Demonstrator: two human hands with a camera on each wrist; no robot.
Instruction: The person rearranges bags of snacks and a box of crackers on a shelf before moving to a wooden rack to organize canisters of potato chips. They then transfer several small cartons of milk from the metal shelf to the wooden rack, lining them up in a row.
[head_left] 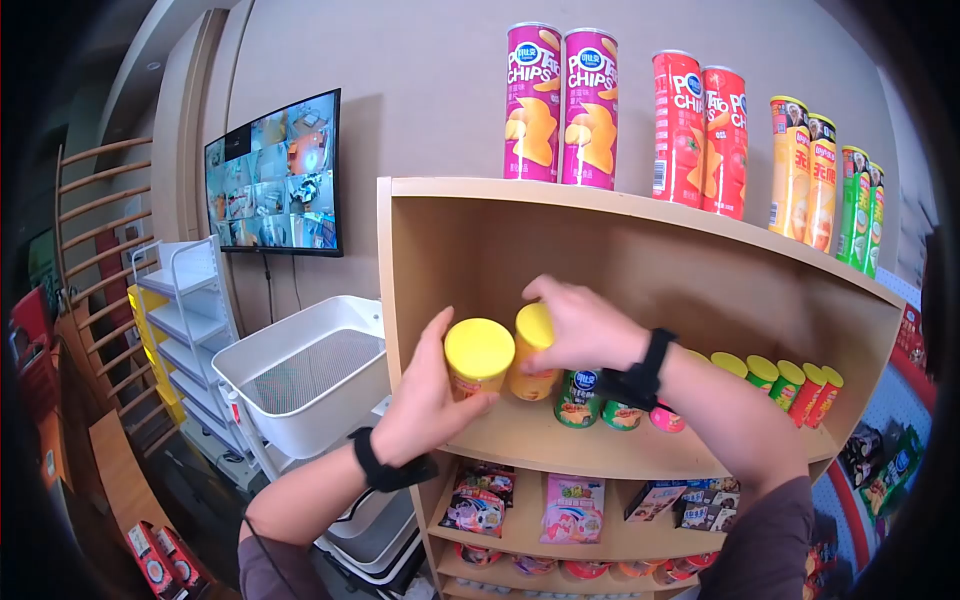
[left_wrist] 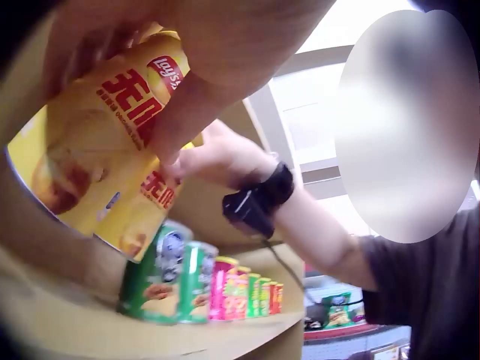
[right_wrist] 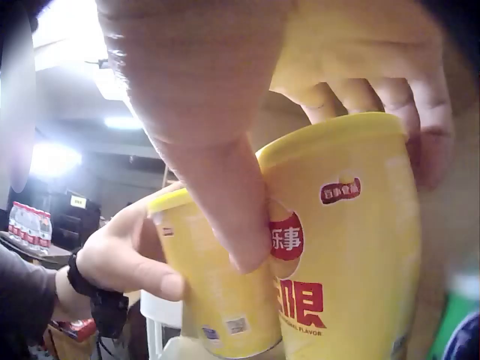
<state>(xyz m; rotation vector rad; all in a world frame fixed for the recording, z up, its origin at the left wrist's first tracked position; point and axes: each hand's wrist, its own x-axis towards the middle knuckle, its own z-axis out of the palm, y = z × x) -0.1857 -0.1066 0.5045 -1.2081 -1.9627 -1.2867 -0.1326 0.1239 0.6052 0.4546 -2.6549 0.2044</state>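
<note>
My left hand [head_left: 428,402] grips a yellow Lay's chip canister [head_left: 478,358] with a yellow lid, thumb on one side and fingers on the other. Close beside it, my right hand [head_left: 592,328] holds a second yellow chip canister [head_left: 532,382] near its lid. Both are at the left part of the upper shelf compartment. The left wrist view shows the left canister [left_wrist: 90,142] tilted, its red lettering facing the camera. In the right wrist view the right thumb lies across the front of the right canister [right_wrist: 352,240], with the left canister [right_wrist: 225,281] behind.
Green canisters [head_left: 578,402] stand right of my hands, followed by a row of smaller lidded ones [head_left: 788,385]. Tall chip canisters [head_left: 590,110] line the shelf top [head_left: 440,190]. Snack bags [head_left: 573,508] lie below. A white basket cart [head_left: 300,420] and wall screen [head_left: 275,180] are left.
</note>
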